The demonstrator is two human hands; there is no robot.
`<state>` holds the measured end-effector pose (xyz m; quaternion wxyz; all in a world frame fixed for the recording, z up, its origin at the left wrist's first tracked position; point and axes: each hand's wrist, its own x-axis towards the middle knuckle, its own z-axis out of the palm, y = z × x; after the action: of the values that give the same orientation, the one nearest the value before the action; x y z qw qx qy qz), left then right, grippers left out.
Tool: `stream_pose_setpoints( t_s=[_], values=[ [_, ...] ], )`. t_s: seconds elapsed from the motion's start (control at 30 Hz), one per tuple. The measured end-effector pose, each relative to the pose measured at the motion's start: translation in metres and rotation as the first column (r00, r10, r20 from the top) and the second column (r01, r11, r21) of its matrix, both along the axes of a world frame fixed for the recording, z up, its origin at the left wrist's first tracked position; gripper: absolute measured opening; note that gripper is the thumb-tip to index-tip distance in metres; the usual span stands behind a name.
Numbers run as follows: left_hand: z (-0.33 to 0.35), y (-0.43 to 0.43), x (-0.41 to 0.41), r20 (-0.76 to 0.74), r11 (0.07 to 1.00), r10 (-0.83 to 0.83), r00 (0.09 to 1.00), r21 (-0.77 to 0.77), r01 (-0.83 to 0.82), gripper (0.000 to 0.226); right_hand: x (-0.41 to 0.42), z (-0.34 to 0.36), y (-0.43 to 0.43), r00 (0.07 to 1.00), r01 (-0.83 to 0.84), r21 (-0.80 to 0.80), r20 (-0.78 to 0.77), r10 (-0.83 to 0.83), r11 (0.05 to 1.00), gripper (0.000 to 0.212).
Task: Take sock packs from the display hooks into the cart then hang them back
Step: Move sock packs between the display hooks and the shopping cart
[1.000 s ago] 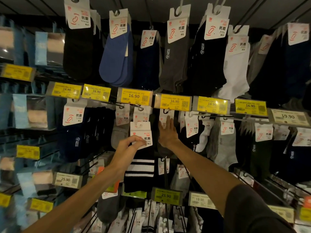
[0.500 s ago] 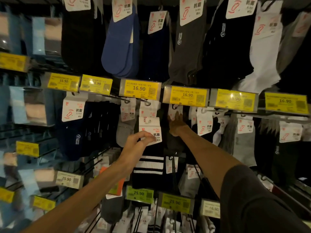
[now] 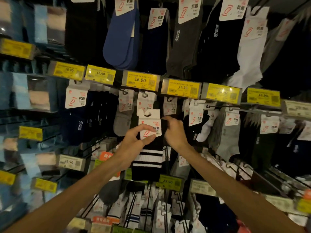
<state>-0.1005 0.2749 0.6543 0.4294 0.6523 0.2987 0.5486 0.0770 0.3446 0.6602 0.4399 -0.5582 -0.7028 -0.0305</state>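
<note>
Both hands are raised at the middle of the display wall, on one sock pack [image 3: 149, 145] — black socks with white stripes under a white header card [image 3: 149, 122]. The card carries a red foot-shaped logo and the characters "抗菌"; the smaller print below is too fine to read. The left hand [image 3: 134, 145] pinches the card's lower edge between thumb and fingertips. The right hand [image 3: 175, 132] is closed on the black fabric just beside the card's right edge. The card's hook cut-out sits below the hook [image 3: 143, 94] under the central price tag and appears clear of it, though motion blur prevents certainty.

Yellow price tags [image 3: 140, 80] run along the rail above the hands; the legible ones read "16.90". A lower row at the bottom of the wall reads "25.90" [image 3: 168, 181]. Packs on neighbouring hooks bear the same red logo and "抗菌" — the blue pack [image 3: 121, 42] and grey pack [image 3: 183, 46] in the top row, and a navy pack [image 3: 75, 105] towards the left edge. Boxed goods at the far left edge are blurred and unreadable.

Against the earlier frames: the right hand, half a second ago stretched flat towards the packs behind, has drawn back onto the striped pack. The left hand's pinch on the card is unchanged. The view has moved closer to the wall and tilted slightly.
</note>
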Motion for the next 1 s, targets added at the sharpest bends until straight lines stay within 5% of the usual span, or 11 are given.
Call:
stream_pose_setpoints(
  t_s=[0.1,0.23,0.47,0.73,1.0],
  values=[
    [-0.020,-0.037,0.002,0.008,0.992,-0.116,0.993,-0.040,0.116,0.015,-0.007,-0.009,-0.093,0.926,-0.098,-0.003,-0.368,0.090,0.995,0.027],
    [-0.025,-0.055,0.002,0.024,0.990,-0.139,0.990,-0.029,0.140,0.044,-0.017,-0.003,-0.135,0.647,-0.310,-0.133,-0.755,0.106,0.942,0.035],
    [-0.089,-0.100,0.014,0.011,0.933,-0.333,0.943,-0.141,0.331,0.096,-0.007,-0.059,-0.212,0.627,-0.320,-0.126,-0.771,0.110,0.939,0.013],
    [-0.171,-0.140,0.038,-0.099,0.852,-0.431,0.897,-0.374,0.368,0.083,0.016,-0.154,-0.263,0.647,-0.218,-0.244,-0.761,-0.047,0.945,0.015],
    [-0.287,-0.202,0.062,-0.297,0.814,-0.472,0.830,-0.509,0.280,0.083,0.048,-0.283,-0.325,0.551,-0.315,-0.451,-0.803,-0.226,0.835,0.017]
  ],
)
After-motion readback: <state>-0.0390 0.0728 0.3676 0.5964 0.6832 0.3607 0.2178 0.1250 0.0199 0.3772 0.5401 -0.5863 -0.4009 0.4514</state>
